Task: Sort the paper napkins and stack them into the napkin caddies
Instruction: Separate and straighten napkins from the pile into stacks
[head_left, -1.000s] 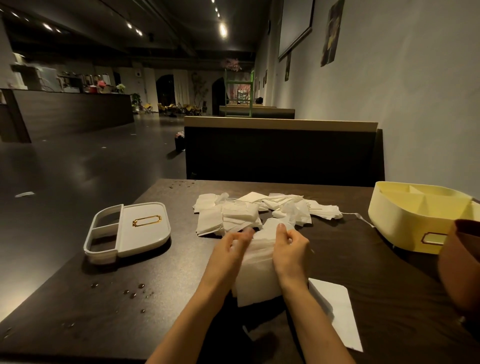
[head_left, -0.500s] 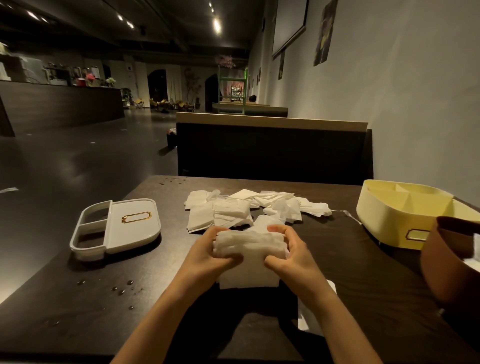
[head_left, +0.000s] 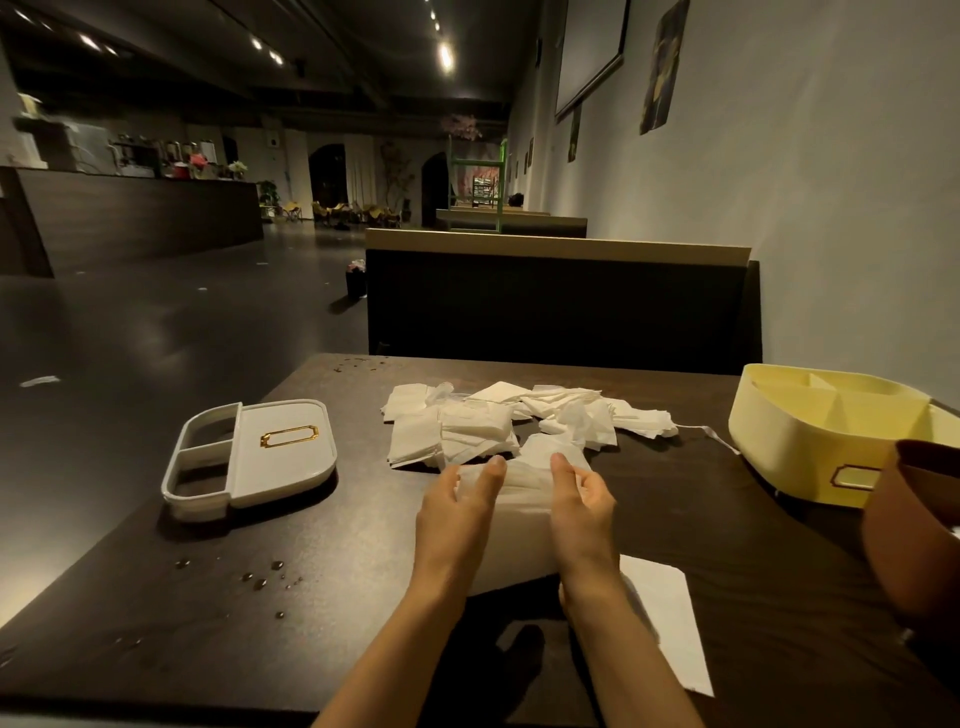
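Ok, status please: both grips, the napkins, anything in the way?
Left grip and right grip hold one napkin stack. Loose pile behind it; no napkins seen in white caddy or yellow caddy. Water drops on table toward white caddy.

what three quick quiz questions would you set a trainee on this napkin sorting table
1. True or false: the white caddy lies on the person's right.
2. The left hand and right hand together hold: A a napkin stack, B a cup, C a pen.
3. Fill in: the water drops lie on the table nearest the ___ caddy.
Key: 1 false, it lies on the left; 2 A; 3 white.
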